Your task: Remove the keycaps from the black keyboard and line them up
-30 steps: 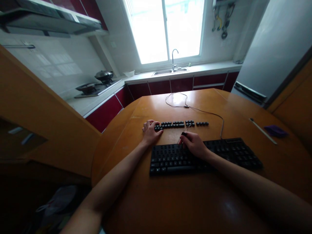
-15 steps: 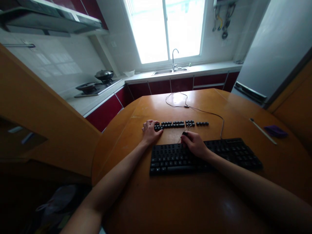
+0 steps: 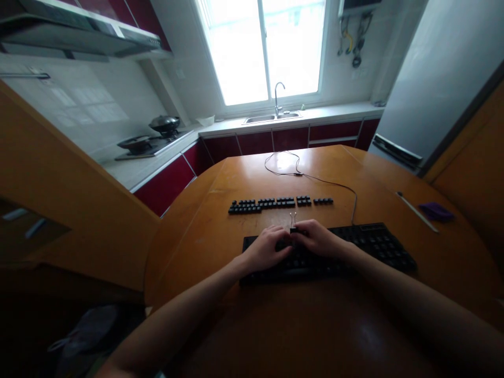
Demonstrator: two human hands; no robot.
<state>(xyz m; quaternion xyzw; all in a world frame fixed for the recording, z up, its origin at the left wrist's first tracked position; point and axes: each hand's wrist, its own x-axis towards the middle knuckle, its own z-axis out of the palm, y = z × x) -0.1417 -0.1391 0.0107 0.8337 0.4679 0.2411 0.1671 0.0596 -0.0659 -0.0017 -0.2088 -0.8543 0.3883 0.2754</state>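
I am looking into a home kitchen. What shows me this: a cooktop (image 3: 153,149) bearing a lidded pan (image 3: 164,124) under a range hood (image 3: 79,39), a double-bowl sink (image 3: 260,119) with a gooseneck faucet (image 3: 276,102) below the window (image 3: 236,52), dark red base cabinets (image 3: 165,184), and a tall silver refrigerator (image 3: 437,89) at the right.

Noted keyboard (image 3: 372,244) on tabletop (image 3: 205,241), under left hand (image 3: 269,249) and right hand (image 3: 317,237); keycap rows (image 3: 244,209) behind it, cable (image 3: 298,174) looping farther back. Logged stick (image 3: 417,212) to the right, flat object (image 3: 436,211) just beyond; sink (image 3: 258,119) behind tabletop, stove (image 3: 156,148) back left, refrigerator (image 3: 437,89) back right.
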